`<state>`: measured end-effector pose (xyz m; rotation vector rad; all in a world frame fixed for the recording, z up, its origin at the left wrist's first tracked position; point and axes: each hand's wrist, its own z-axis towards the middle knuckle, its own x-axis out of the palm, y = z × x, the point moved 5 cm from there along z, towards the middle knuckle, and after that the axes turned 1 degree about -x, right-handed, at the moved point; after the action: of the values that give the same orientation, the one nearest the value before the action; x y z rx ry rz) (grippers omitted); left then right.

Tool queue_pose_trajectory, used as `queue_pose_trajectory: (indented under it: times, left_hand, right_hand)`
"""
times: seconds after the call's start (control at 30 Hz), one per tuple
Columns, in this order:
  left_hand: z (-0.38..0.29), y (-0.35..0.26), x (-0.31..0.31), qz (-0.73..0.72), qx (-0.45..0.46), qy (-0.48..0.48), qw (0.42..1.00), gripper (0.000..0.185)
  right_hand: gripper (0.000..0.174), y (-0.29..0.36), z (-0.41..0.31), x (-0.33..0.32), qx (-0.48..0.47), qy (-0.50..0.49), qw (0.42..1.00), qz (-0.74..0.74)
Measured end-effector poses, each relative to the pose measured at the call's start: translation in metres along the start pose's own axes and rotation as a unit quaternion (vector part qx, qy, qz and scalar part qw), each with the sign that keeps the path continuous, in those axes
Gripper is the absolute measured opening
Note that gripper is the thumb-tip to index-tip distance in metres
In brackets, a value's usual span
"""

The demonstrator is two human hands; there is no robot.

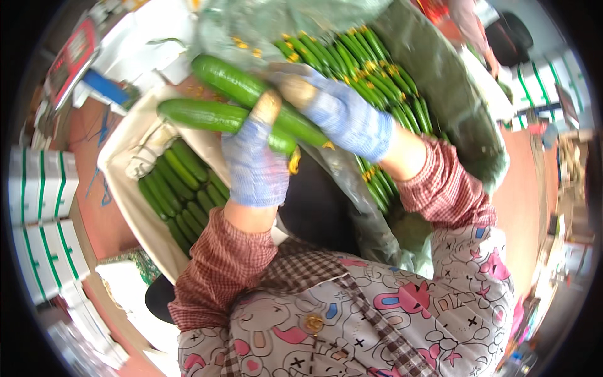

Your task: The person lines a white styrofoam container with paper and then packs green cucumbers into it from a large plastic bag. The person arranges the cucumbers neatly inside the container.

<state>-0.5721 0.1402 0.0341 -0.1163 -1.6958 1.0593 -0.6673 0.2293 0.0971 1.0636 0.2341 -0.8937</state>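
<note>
My left hand [256,162], in a blue knitted glove with a tan thumb, is shut around a green cucumber [202,114]. A second cucumber [226,77] crosses just above it, touching my left thumb. My right hand [337,106], gloved the same way, is closed against that upper cucumber; its fingertips are blurred. Yellow blossom remains hang at the near ends of both. Below and left, a white foam box [115,155] holds rows of cucumbers [181,181]. Under my right arm, a plastic-lined container [424,61] holds many small cucumbers with yellow blossoms [372,82].
A scale with a red-framed display [73,61] stands at the upper left. White boxes with green straps [42,184] are stacked at the left, and similar boxes [541,82] at the right. Another person's arm [473,33] reaches in at the upper right. Blue twine [101,181] lies on the reddish floor.
</note>
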Motion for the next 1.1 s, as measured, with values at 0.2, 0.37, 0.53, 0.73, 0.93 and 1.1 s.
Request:
queue_pose_trajectory:
  times: [0.2,0.37,0.53,0.73,0.93,1.1]
  left_hand:
    - [0.004,-0.028,-0.035,-0.114,-0.074,-0.037,0.990,0.046]
    - [-0.002,-0.027,-0.060,-0.184,0.003,-0.074,0.980,0.045]
    - [-0.010,-0.046,-0.080,-0.154,0.036,-0.107,0.982,0.043]
    - [-0.021,-0.089,-0.112,-0.007,0.049,-0.152,0.987,0.037]
    - [-0.020,-0.088,-0.139,0.013,0.072,-0.197,0.978,0.051]
    - [-0.019,-0.079,-0.132,-0.028,0.063,-0.204,0.977,0.052]
  right_hand:
    - [0.052,-0.013,-0.019,0.040,0.369,0.120,0.887,0.250]
    - [0.041,-0.007,-0.024,0.067,0.440,0.156,0.839,0.278]
    - [0.029,0.014,-0.021,0.090,0.387,0.183,0.900,0.081]
    - [0.063,-0.016,0.008,0.078,0.175,0.201,0.894,-0.361]
    - [0.066,-0.003,0.028,0.123,0.196,0.153,0.967,-0.060]
    - [0.044,0.014,0.027,0.150,0.418,0.256,0.871,0.032]
